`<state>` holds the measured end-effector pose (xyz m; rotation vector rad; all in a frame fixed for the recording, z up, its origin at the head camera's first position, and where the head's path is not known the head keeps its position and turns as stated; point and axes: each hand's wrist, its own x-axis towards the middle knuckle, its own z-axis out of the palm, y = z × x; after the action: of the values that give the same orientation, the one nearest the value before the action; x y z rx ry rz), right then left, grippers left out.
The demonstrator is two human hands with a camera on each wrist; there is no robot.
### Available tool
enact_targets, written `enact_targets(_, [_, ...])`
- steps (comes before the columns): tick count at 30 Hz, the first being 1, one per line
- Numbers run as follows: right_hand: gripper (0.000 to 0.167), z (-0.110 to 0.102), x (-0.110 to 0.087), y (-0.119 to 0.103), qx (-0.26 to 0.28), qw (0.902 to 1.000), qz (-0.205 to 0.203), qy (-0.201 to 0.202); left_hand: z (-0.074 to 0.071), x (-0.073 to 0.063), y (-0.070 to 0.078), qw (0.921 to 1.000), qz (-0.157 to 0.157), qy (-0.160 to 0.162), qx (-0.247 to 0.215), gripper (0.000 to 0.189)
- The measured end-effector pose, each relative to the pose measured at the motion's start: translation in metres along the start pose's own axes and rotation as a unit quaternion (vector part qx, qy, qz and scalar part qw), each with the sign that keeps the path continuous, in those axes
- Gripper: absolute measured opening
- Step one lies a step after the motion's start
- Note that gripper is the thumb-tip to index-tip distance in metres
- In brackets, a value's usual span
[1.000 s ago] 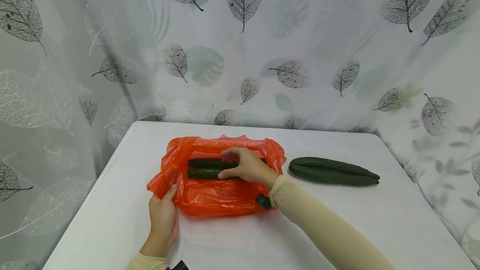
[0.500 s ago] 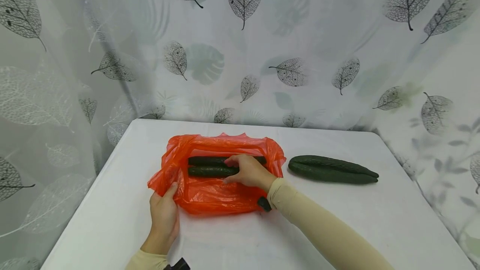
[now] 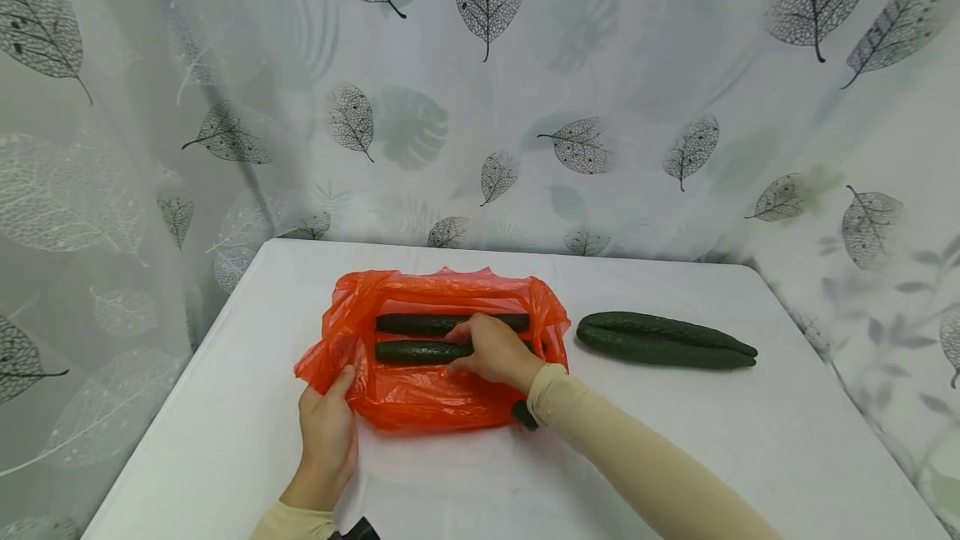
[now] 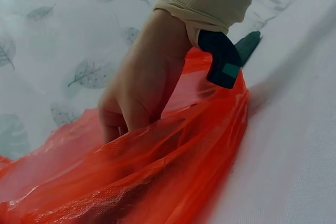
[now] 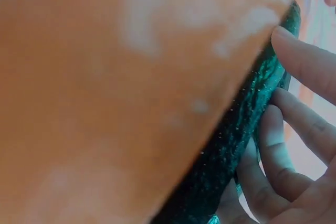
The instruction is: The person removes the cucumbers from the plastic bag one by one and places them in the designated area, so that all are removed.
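An orange-red plastic bag (image 3: 427,417) lies spread open on the white table, with two dark green cucumbers in it. My left hand (image 3: 327,427) pinches the bag's left edge, thumb on top; the left wrist view does not show this hand. Inside the bag, my right hand (image 3: 491,347) grips the nearer cucumber (image 3: 420,352), covering part of its right half. In the right wrist view, thumb and fingers lie on either side of this bumpy cucumber (image 5: 231,135), and orange plastic blurs the left of the picture. The farther cucumber (image 3: 412,324) lies just behind, parallel to it.
Two more cucumbers (image 3: 667,342) lie side by side on the white table (image 3: 660,432), right of the bag. A leaf-print curtain (image 3: 480,107) hangs behind and around the table. A dark camera mount (image 4: 220,61) sits at the right wrist, close to the bag's edge.
My right hand has shifted slightly right and come down onto the nearer cucumber. That cucumber has moved a little towards me, widening the gap to the farther one. The left hand stays in place.
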<state>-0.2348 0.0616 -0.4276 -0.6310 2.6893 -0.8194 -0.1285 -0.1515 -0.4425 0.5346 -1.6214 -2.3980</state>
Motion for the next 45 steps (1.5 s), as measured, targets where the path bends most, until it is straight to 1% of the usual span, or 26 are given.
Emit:
enact_targets(10, [0.033, 0.005, 0.000, 0.004, -0.014, 0.9996, -0.010, 0.020, -0.002, 0.000, 0.000, 0.9997, -0.019, -0.004, 0.015, 0.057])
enact_targets(18, [0.036, 0.013, -0.002, 0.006, -0.072, 0.9967, -0.026, 0.024, -0.001, 0.000, 0.000, 0.9997, -0.020, 0.005, 0.012, 0.055])
enact_targets(22, [0.034, 0.011, -0.005, 0.006, -0.073, 0.9964, -0.036, 0.021, -0.001, 0.000, 0.000, 0.9998, -0.017, 0.005, 0.012, 0.055])
enact_targets(26, [0.033, 0.007, -0.008, 0.005, -0.056, 0.9972, -0.048, 0.015, -0.002, -0.001, 0.001, 0.9999, -0.010, 0.008, 0.003, 0.054])
enact_targets(29, [0.032, 0.002, -0.009, 0.003, -0.034, 0.9984, -0.044, 0.009, -0.002, -0.001, 0.003, 0.9999, -0.007, 0.011, 0.000, 0.055])
enact_targets(33, [0.031, -0.002, -0.013, 0.001, -0.001, 0.9995, -0.032, 0.004, -0.002, -0.001, 0.004, 0.9998, -0.008, 0.014, 0.007, 0.054])
enact_targets(39, [0.030, -0.006, -0.020, 0.000, 0.036, 0.9983, -0.046, 0.006, -0.002, -0.002, 0.005, 0.9999, -0.010, 0.011, 0.004, 0.054])
enact_targets(45, [0.033, -0.012, -0.031, 0.000, 0.072, 0.9963, -0.048, 0.005, -0.002, -0.003, 0.007, 0.9999, -0.008, 0.008, 0.002, 0.054])
